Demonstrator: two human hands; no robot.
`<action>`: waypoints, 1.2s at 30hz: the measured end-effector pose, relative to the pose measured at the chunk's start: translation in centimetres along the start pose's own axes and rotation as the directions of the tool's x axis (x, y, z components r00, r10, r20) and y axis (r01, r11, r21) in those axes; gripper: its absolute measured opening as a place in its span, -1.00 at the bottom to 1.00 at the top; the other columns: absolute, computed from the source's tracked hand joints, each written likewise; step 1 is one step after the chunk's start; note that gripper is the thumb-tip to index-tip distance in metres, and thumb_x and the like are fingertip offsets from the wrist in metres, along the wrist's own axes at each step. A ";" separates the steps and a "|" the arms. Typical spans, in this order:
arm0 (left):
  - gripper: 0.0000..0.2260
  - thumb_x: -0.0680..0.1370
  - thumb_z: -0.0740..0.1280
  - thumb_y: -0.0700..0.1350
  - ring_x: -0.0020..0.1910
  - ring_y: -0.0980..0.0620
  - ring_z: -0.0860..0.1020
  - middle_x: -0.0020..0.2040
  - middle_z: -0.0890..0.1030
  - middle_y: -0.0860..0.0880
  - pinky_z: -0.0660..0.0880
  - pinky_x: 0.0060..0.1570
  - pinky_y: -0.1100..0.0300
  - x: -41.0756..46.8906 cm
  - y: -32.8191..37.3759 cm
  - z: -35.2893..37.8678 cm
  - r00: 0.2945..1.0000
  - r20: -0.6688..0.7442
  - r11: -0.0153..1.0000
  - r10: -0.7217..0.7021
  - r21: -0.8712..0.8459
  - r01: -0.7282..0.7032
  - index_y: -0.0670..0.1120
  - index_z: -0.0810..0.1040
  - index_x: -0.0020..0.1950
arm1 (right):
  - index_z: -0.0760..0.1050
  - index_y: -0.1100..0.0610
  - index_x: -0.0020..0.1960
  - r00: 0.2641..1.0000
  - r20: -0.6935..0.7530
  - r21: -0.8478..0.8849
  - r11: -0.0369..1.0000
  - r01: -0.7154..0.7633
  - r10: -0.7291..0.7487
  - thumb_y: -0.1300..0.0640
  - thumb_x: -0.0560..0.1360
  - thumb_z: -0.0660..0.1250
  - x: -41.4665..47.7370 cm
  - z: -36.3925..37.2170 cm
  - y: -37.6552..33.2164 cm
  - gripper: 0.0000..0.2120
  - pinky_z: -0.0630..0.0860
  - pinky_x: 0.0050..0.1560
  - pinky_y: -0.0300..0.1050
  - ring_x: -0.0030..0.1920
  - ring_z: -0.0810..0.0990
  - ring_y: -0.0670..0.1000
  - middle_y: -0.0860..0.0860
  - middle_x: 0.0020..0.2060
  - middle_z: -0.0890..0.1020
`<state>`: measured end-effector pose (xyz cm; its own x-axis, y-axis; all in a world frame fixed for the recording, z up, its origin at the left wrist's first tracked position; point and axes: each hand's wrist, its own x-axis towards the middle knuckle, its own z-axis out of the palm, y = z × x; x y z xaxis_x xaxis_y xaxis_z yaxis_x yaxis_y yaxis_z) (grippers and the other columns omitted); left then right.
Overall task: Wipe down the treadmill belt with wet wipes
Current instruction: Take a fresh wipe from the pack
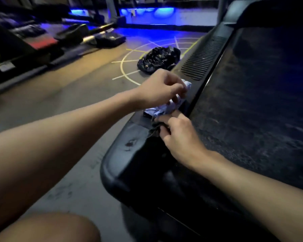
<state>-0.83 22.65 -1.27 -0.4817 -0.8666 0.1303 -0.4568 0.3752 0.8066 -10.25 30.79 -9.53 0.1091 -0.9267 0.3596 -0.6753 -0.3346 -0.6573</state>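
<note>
The person is crouching beside the treadmill, whose treadmill belt (252, 105) is filling the view from 1 to 4 o'clock, dark and streaked. A white-and-blue wet-wipe pack (162, 109) is lying on the black side rail (202, 62) just at the belt's 9 o'clock edge, near the middle of the view. The left hand (161, 89) is reaching in from 8 o'clock, its fingers curling and pinching the pack's upper part, though blur is hiding the exact hold. The right hand (178, 135) is coming in from 4 o'clock, touching the pack's near end and gripping a dark crumpled wad (155, 127). A black plastic bag (158, 60) is sitting on the floor (68, 95) at 12 o'clock from the pack.
</note>
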 end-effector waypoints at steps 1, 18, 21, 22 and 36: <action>-0.81 0.54 0.22 -0.31 -0.34 0.12 0.54 -0.18 0.66 -0.21 0.46 -0.36 0.32 -0.1 -0.2 -0.9 0.996 -0.086 1.000 -0.005 -0.008 0.004 -0.30 0.63 -0.08 | 0.64 0.13 0.13 1.000 0.018 -0.005 1.000 0.017 -0.017 0.31 0.47 0.33 0.5 0.4 -0.5 -0.73 0.49 0.16 0.04 0.07 0.56 0.25 0.19 0.07 0.55; -0.73 0.51 0.22 -0.38 -0.37 0.11 0.43 -0.17 0.55 -0.08 0.34 -0.48 0.41 2.3 -5.2 -3.0 0.969 -0.210 0.985 -0.132 0.086 0.153 -0.26 0.54 0.18 | 0.61 0.16 0.18 0.989 -0.115 -0.217 0.970 -0.111 0.088 0.24 0.52 0.23 9.1 -2.2 1.8 -0.70 0.43 0.18 0.19 0.14 0.49 0.25 0.20 0.09 0.55; -0.64 0.52 0.24 -0.38 -0.26 0.00 0.50 -0.04 0.56 -0.10 0.41 -0.50 0.32 3.1 -5.6 -3.4 0.973 -0.141 0.981 -0.185 0.032 0.191 -0.20 0.40 0.30 | 0.56 0.04 0.28 0.990 0.059 -0.300 0.948 -0.106 0.129 0.11 0.57 0.23 11.3 -2.4 2.7 -0.69 0.39 0.25 0.15 0.21 0.43 0.23 0.15 0.16 0.51; -0.65 0.52 0.24 -0.37 -0.27 -0.01 0.51 -0.06 0.56 -0.08 0.41 -0.51 0.28 3.4 -5.7 -3.4 0.972 -0.135 0.980 -0.192 0.020 0.197 -0.19 0.39 0.29 | 0.56 0.00 0.28 0.986 0.083 -0.317 0.942 -0.109 0.142 0.08 0.57 0.24 11.9 -2.3 2.7 -0.69 0.38 0.27 0.12 0.23 0.41 0.22 0.13 0.17 0.48; -0.78 0.47 0.19 -0.49 -0.34 -0.03 0.43 -0.19 0.50 -0.18 0.41 -0.39 0.19 5.0 -7.5 -4.7 0.986 0.012 0.986 -0.165 -0.023 0.165 -0.34 0.52 0.06 | 0.35 -0.26 0.44 0.886 0.373 -0.324 0.933 -0.156 0.277 -0.06 0.42 0.35 14.6 -3.6 2.7 -0.40 0.19 0.42 0.03 0.39 0.18 0.15 0.09 0.37 0.32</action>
<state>3.75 13.98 -3.96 -0.4088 -0.9126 -0.0113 -0.5125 0.2192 0.8302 -13.14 17.00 -3.67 0.1813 -0.9772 -0.1104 -0.8833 -0.1125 -0.4550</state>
